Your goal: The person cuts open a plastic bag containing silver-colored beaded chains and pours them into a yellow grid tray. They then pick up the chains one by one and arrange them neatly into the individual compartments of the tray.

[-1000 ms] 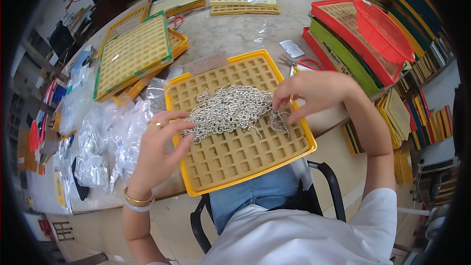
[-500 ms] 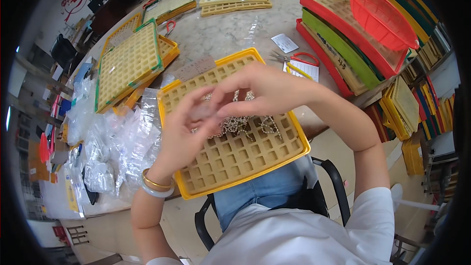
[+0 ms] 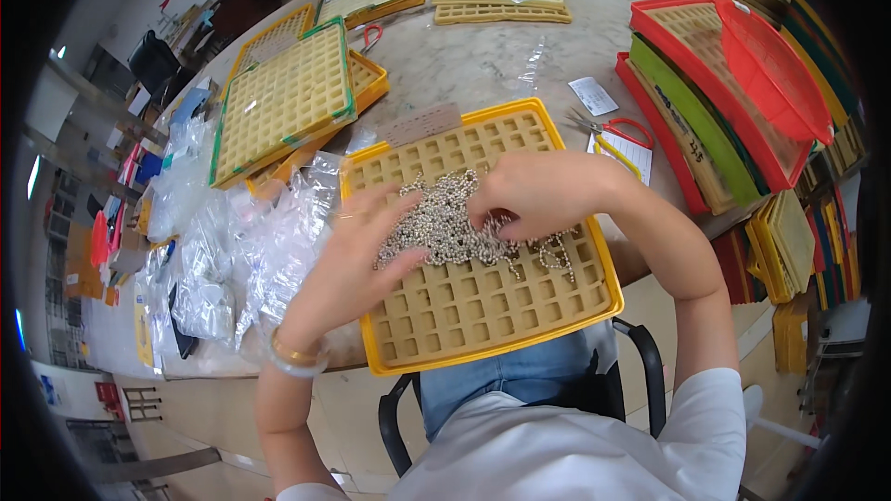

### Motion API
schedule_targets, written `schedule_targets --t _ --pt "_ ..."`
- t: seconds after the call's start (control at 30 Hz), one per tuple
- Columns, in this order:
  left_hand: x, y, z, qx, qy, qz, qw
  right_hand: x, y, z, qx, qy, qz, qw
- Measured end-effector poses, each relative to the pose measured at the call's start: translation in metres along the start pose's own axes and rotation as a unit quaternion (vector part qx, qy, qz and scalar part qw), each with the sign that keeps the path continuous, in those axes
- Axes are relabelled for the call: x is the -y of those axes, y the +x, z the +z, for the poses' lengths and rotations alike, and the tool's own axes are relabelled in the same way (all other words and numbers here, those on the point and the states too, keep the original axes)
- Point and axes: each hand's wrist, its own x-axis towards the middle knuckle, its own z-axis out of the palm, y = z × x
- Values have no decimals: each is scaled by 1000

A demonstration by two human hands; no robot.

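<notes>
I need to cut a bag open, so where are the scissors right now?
In the head view, the scissors lie on the table right of the yellow grid tray, beside the red trays.

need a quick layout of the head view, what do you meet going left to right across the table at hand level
clear bags → left hand → silver chains → right hand → scissors → red tray

Small-parts workshop: stacked sorting trays, heaped plastic bags.
</notes>
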Motion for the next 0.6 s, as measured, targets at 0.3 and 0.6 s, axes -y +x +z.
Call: schedule_targets --t 0.3,0.6 --pt "-18 28 22 100 48 91 990 -40 -30 -33 -23 271 -2 962" --pt "-22 51 -19 155 -38 117 980 -37 -28 -25 -237 337 28 911"
